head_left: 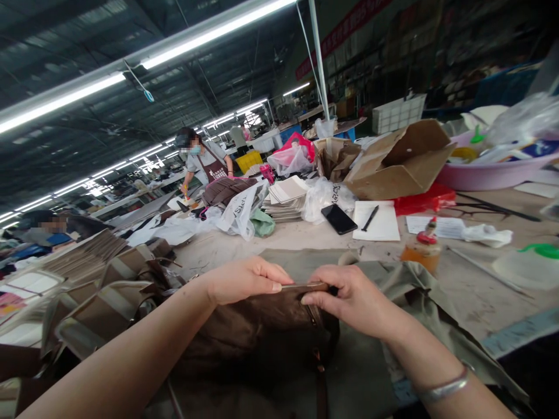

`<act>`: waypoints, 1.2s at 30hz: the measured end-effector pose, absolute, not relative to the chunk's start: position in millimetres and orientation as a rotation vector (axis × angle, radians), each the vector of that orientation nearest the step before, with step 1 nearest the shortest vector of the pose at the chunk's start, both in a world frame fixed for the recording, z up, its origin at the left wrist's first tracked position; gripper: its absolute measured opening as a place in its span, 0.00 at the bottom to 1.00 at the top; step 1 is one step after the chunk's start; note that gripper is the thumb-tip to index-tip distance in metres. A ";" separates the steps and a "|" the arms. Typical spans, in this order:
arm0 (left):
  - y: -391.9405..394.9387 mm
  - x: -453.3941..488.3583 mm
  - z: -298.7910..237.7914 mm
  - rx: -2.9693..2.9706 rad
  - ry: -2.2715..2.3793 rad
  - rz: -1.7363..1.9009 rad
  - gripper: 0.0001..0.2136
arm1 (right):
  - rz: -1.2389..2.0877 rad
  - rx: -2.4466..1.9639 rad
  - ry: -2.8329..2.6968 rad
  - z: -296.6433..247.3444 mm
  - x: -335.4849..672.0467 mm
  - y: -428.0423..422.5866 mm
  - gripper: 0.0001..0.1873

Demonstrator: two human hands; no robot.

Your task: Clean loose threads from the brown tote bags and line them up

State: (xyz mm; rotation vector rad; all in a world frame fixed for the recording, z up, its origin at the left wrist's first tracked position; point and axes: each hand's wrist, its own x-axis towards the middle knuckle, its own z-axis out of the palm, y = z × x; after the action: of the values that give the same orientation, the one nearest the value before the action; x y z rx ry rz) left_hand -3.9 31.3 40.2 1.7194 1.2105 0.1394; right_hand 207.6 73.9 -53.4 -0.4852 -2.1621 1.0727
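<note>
A brown bag [262, 323] with a shiny lining hangs open in front of me, its inside dark. My left hand [248, 280] pinches its top edge between thumb and fingers. Just to the right, my right hand [356, 294] grips the same edge, thumb below and fingers curled over it. A zipper and a narrow strap [321, 378] with a metal fitting show under my right hand. Olive-green cloth [419, 291] lies beneath the bag and spreads to the right over the table edge.
On the table [471, 314] are a bottle of amber liquid [421, 253], a phone [339, 219], a pen [370, 218] on paper and an open cardboard box [397, 157]. Stacked bag parts [100, 314] crowd the left. Across the table a person [205, 160] in an apron works.
</note>
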 end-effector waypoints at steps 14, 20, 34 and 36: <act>18.3 -7.2 35.7 1.135 1.380 0.464 0.15 | 1.085 -0.447 -2.161 -52.4 209.0 72.4 0.09; 28.8 8.7 33.5 1.301 1.545 0.295 0.17 | 1.048 -0.455 -2.172 -55.2 208.1 72.3 0.10; 26.9 -16.6 37.4 1.377 1.298 0.196 0.16 | 1.087 -0.467 -2.174 -51.9 208.1 71.9 0.09; 24.9 -22.9 42.1 1.443 1.233 0.155 0.17 | 1.097 -0.464 -2.174 -52.6 207.8 72.3 0.09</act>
State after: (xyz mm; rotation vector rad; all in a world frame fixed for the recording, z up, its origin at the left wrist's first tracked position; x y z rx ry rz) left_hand -22.9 24.9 42.1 1.4430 1.2330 0.1554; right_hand 207.8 72.3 -52.6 -0.4643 -2.1739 1.0970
